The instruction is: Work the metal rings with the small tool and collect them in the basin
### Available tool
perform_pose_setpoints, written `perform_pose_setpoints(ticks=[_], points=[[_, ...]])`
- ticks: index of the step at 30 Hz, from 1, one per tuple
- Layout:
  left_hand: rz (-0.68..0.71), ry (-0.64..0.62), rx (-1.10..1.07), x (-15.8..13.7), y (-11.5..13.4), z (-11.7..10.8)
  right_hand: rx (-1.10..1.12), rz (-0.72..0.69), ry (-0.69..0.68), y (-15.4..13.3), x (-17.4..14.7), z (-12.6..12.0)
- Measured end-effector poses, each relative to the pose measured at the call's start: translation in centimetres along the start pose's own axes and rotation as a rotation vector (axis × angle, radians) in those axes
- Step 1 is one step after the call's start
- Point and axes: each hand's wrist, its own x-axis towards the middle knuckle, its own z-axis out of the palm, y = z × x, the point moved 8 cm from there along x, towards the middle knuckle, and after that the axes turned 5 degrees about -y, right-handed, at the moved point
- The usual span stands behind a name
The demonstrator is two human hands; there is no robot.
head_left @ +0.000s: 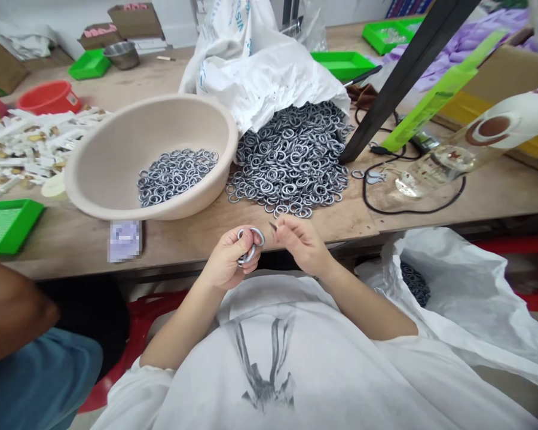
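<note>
Frame centre: left hand [228,258], fingers clamped on grey rings [252,255]; right hand [302,243], fingers pinching small dark pointed piece [273,227].

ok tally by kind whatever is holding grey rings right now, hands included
Beige basin: 1, with grey rings inside
White sacks: 2, the upper sack spilling rings and the lower-right sack, whose dark contents look like rings
Hands: 1, the left hand
Total: 4
</note>
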Motion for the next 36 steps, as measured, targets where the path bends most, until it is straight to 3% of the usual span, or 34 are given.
perform_pose_setpoints(ticks=[4, 11, 17, 21, 24, 28, 33, 36], points=[[-0.079, -0.043, -0.075, 0.0, -0.7, 0.2, -0.294, -0.142, -0.086, -1.8, -1.0, 0.8], [-0.155, -0.095, -0.154, -0.1, -1.4, 0.9, -0.367, -0.161, -0.133, -1.5, -0.9, 1.2], [-0.229, -0.209, -0.162, -0.8, -1.7, 2.2, -0.184, -0.031, 0.116, 1.0, -0.2, -2.0], [-0.138, -0.134, -0.145, -0.2, -1.3, 1.7, -0.2, -0.127, 0.145, -0.7, -1.4, -1.0], [0.08, 0.028, 0.009, 0.3, -0.4, 0.8, -0.275, -0.194, 0.241, -2.2, -2.5, -0.1], [0.371, 0.313, 0.221, -0.5, 1.0, -0.3, -0.292, -0.063, 0.337, -1.4, -2.8, 0.4], [0.413, 0.422, 0.248, -1.0, 1.5, -0.9, -0.178, 0.06, 0.252, 0.3, -2.3, 1.0], [0.39, 0.424, 0.198, -0.8, 1.2, -1.1, -0.088, 0.102, 0.306, 1.2, -2.2, 0.5]])
